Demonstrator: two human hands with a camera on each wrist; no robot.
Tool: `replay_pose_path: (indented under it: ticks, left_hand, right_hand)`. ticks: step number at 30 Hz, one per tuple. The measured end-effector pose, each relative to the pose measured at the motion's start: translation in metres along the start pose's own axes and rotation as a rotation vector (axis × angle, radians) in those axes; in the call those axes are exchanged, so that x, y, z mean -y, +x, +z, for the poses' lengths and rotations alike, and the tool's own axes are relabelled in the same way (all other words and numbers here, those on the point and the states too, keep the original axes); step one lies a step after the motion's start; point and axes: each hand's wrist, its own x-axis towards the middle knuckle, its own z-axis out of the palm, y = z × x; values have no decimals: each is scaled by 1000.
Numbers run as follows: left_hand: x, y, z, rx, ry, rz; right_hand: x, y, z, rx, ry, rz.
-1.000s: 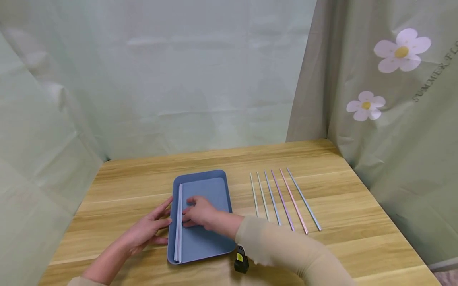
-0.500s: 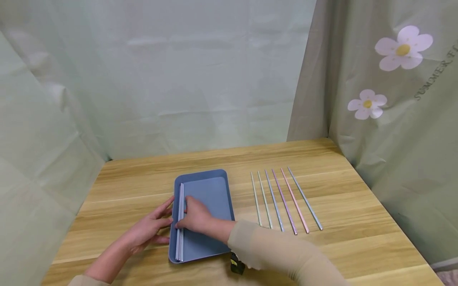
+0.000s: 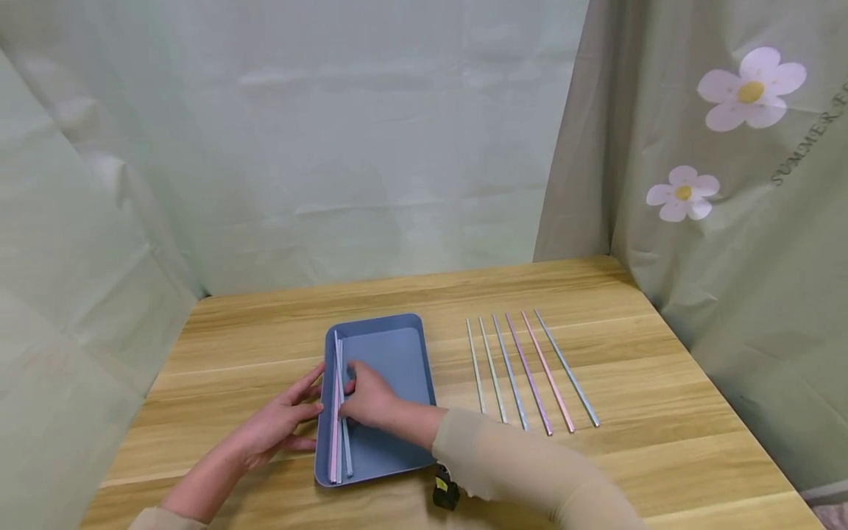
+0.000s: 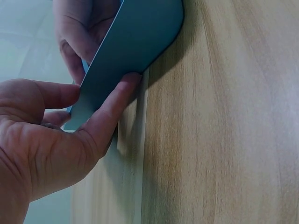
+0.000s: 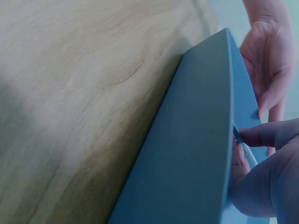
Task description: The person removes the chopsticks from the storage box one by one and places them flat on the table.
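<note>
A shallow blue tray (image 3: pixel 394 350) lies on the wooden table. Inside it, along the left wall, several thin metallic chopsticks (image 3: pixel 334 449) lie side by side. My right hand (image 3: pixel 368 397) reaches into the tray and pinches a bluish chopstick (image 3: pixel 348 456), which slants across the others. In the right wrist view, thumb and fingers meet on that chopstick (image 5: pixel 247 153) behind the tray wall. Outside the tray's left wall, my left hand (image 3: pixel 274 427) has its fingers spread against it. The left wrist view has fingers (image 4: pixel 112 105) touching the tray's outer side (image 4: pixel 135 42).
To the right of the tray, several coloured chopsticks (image 3: pixel 530 372) lie spaced out in a row on the table (image 3: pixel 662 412). A small black and yellow object (image 3: pixel 446 489) is beside the right sleeve. Curtains (image 3: pixel 371 147) hang behind and at both sides.
My right hand has closed on a chopstick in the tray and shifted it slightly right, so that it now slants away from the bundle. My left hand stays against the tray.
</note>
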Motion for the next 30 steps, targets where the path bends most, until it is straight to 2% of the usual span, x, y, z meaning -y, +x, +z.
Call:
replay_pose_path:
  ticks: [4,10,21,30]
  left_hand:
    - [-1,0,1,-16,5,-12]
    - [-1,0,1,-24,13,-19]
    - [1,0,2,-9,-3,8]
    - [3,0,2,-5,-5,40]
  right_hand:
    - [-4,0,-6,9,128,-7]
    - [-6,0,-19,23,223,-13]
    - [-2,-5,-52,87,299,-51]
    - [-1,-11,-81,80,322,-86]
